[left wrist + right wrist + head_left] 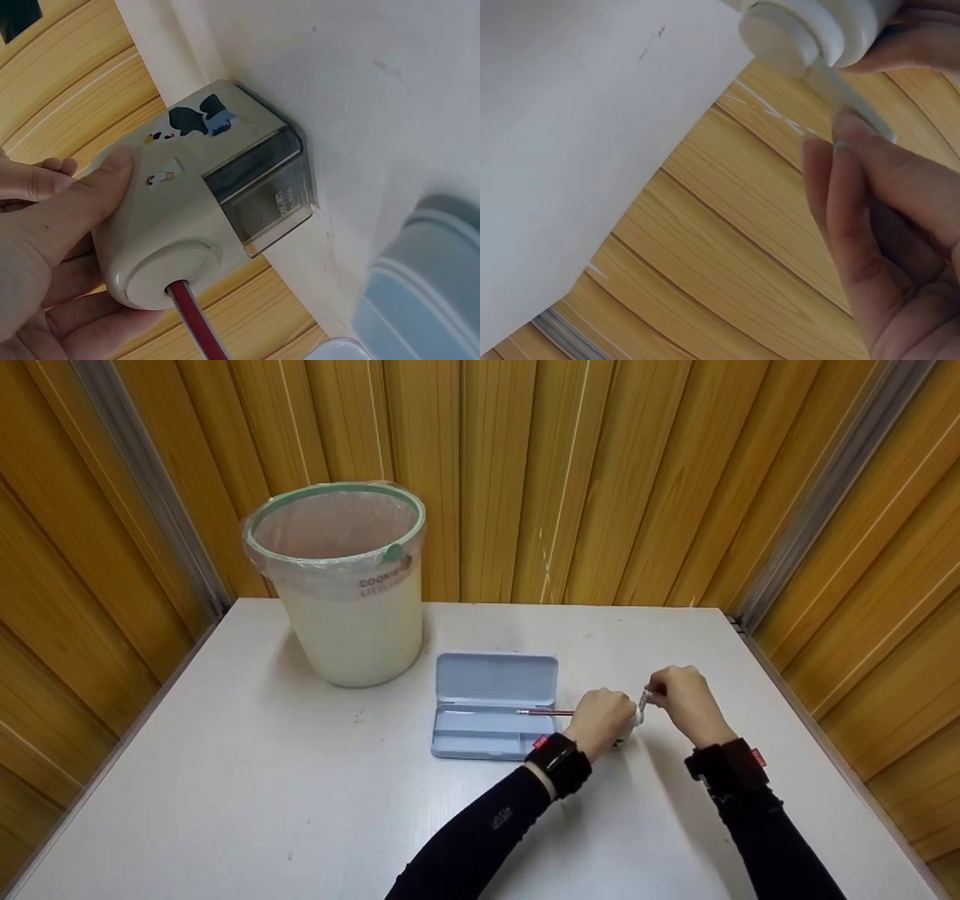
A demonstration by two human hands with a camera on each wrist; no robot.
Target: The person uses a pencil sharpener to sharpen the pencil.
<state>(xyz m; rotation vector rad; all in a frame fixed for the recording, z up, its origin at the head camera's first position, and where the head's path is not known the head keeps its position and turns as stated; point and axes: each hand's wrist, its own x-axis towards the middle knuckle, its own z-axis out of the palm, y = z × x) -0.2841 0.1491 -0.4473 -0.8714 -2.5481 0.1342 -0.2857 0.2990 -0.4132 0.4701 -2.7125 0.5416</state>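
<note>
Bin (360,634): far left, cream, green rim, plastic liner.
Case (496,679): pale blue, open, right of the bin and nearer.
Tabletop (225,795): white.
Wall panels (495,472): wood-grained; far, left and right.

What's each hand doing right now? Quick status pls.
Left hand: closed around the pencil sharpener, a red pencil in its hole.
Right hand: closed, pinching the sharpener's crank.
</note>
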